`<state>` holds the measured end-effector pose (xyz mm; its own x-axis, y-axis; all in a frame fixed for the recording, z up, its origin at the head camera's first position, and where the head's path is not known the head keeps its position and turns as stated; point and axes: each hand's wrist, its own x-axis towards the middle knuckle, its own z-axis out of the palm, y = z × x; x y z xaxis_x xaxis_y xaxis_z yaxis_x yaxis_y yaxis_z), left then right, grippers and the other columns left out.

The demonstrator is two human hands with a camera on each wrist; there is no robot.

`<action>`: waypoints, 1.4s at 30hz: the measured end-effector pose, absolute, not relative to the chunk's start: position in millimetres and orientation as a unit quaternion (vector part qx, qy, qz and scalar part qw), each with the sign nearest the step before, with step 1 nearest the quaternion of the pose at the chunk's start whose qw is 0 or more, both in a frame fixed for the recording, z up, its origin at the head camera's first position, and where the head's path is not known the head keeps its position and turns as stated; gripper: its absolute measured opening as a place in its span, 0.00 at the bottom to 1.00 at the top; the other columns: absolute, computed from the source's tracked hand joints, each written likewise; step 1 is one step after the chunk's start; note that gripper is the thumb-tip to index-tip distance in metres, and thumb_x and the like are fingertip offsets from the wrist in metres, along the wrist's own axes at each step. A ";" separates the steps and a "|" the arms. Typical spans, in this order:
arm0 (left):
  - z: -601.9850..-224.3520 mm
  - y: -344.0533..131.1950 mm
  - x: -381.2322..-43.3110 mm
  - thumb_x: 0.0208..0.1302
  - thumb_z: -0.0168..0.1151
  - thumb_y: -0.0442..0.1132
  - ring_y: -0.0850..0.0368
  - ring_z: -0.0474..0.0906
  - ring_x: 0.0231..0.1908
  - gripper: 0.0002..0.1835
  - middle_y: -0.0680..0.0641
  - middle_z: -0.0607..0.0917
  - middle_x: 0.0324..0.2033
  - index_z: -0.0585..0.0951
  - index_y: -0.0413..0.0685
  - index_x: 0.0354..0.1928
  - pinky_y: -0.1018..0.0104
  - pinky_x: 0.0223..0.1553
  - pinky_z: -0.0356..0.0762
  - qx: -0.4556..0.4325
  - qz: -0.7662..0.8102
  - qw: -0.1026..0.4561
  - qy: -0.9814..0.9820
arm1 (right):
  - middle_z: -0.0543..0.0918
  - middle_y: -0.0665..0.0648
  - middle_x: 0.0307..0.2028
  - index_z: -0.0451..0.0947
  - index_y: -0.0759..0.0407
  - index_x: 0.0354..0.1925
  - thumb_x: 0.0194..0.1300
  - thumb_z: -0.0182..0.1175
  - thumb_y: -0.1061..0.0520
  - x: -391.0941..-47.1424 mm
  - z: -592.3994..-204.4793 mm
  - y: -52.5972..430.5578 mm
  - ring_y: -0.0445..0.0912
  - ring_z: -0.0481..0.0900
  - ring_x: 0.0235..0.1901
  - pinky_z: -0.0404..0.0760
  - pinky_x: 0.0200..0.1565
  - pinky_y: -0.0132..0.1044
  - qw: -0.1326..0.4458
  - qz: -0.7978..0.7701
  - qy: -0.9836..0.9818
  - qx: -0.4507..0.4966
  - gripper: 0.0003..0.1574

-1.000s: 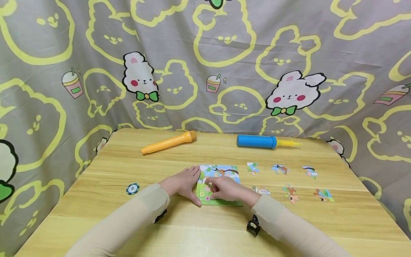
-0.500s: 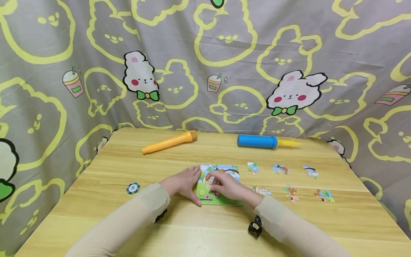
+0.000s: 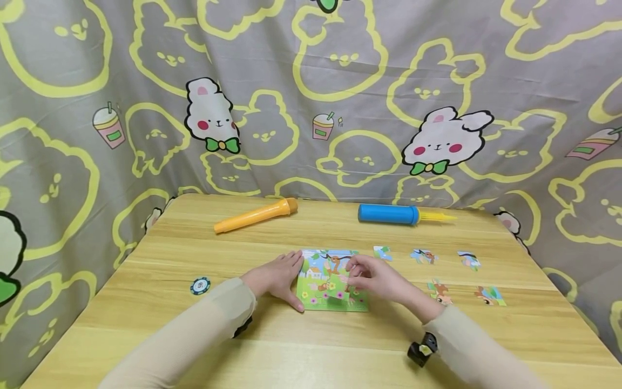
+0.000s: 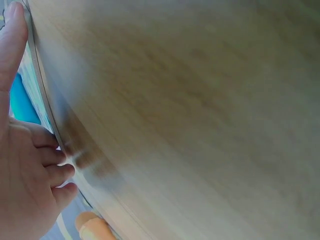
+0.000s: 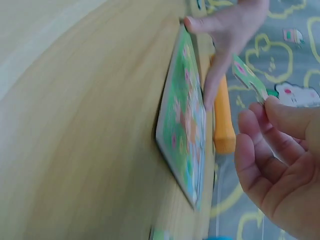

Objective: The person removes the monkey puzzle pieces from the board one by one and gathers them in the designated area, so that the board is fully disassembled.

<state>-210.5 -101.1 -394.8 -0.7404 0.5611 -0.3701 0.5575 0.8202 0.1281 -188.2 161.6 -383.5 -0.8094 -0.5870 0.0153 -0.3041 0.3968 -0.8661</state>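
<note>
A puzzle board [image 3: 311,303] with a printed garden scene lies on the table in front of me. My left hand [image 3: 277,278] rests at its left edge, fingers extended and thumb at the near corner. Between thumb and fingertips, my right hand [image 3: 381,278] pinches a green puzzle piece [image 3: 338,289] with flowers on it, raised over the board. The right wrist view shows this puzzle piece [image 5: 248,77] tilted and apart from the board [image 5: 182,120]. In the left wrist view, the left hand [image 4: 30,175] shows its palm side; the board is not clearly visible there.
Loose puzzle pieces lie right of the board, among them a blue one [image 3: 382,253], a branch one [image 3: 424,256] and a deer one [image 3: 491,295]. A poker chip [image 3: 200,285] is at left. An orange toy microphone [image 3: 255,216] and blue hand pump [image 3: 389,213] lie behind.
My right hand has lifted the green puzzle piece from the board's left part and moved right with it, uncovering a printed house. My left hand stays at the board's edge.
</note>
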 end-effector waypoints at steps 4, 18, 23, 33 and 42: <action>-395.0 -101.3 -210.6 0.39 0.61 0.73 0.47 0.38 0.68 0.66 0.39 0.42 0.70 0.46 0.36 0.70 0.56 0.66 0.40 0.298 0.005 0.201 0.933 | 0.80 0.58 0.30 0.75 0.66 0.37 0.60 0.61 0.63 -181.7 -380.8 186.5 0.58 0.79 0.33 0.82 0.35 0.43 0.151 -0.485 0.824 -0.252 0.07; -393.8 -101.5 -209.7 0.40 0.61 0.73 0.47 0.38 0.68 0.66 0.38 0.42 0.70 0.46 0.35 0.70 0.57 0.66 0.40 0.296 0.013 0.203 0.933 | 0.82 0.63 0.26 0.78 0.68 0.32 0.60 0.60 0.62 -161.1 -393.0 258.2 0.47 0.80 0.25 0.81 0.31 0.40 0.214 -0.484 0.815 -0.234 0.07; -393.4 -100.7 -209.8 0.40 0.61 0.73 0.47 0.37 0.68 0.66 0.39 0.42 0.70 0.45 0.35 0.70 0.56 0.66 0.40 0.299 0.010 0.202 0.933 | 0.83 0.62 0.27 0.79 0.68 0.33 0.61 0.59 0.62 -154.2 -396.9 271.9 0.48 0.81 0.25 0.81 0.30 0.40 0.235 -0.489 0.806 -0.237 0.08; -392.5 -100.3 -208.9 0.40 0.61 0.73 0.47 0.37 0.68 0.66 0.39 0.42 0.70 0.46 0.35 0.70 0.57 0.66 0.40 0.297 0.008 0.204 0.933 | 0.80 0.58 0.21 0.79 0.66 0.30 0.62 0.59 0.61 -144.0 -407.2 278.1 0.38 0.75 0.19 0.77 0.22 0.31 0.298 -0.479 0.784 -0.258 0.08; -392.8 -100.7 -209.3 0.40 0.61 0.73 0.47 0.38 0.68 0.66 0.39 0.42 0.70 0.46 0.36 0.70 0.56 0.66 0.40 0.294 0.012 0.203 0.934 | 0.79 0.52 0.18 0.79 0.64 0.27 0.59 0.60 0.62 -142.7 -408.6 278.0 0.36 0.72 0.16 0.70 0.18 0.24 0.317 -0.473 0.774 -0.275 0.06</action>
